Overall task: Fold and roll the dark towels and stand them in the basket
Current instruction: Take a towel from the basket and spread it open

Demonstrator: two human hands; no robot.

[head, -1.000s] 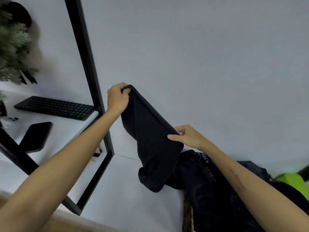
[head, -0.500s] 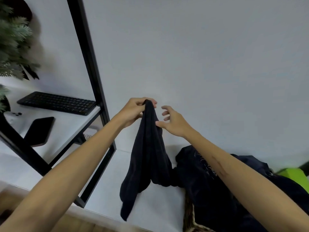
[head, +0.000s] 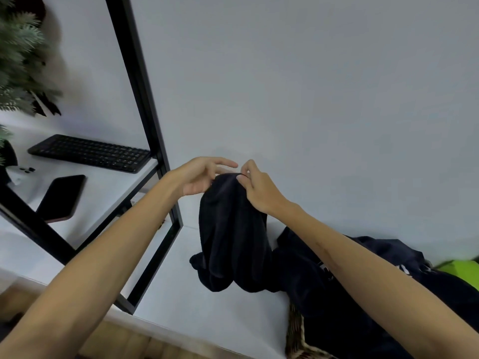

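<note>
Fold step: right hand (head: pixel 259 190) pinches towel (head: pixel 230 229) top, left hand (head: pixel 199 177) open beside it; next, regrip w/ left & spread

2 hands (head: pixel 199 177), 1 held towel (head: pixel 230 229), 1 basket (head: pixel 295 332), 1 kbd (head: pixel 90 152), 1 phone (head: pixel 62 198)

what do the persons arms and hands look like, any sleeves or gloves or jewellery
Both forearms are bare right down to the frame edge, with no sleeves in view. The left hand and right hand wear no gloves, and no rings, watch or bracelet show on the visible sides. The right forearm carries a faint elongated mark along it.
</note>
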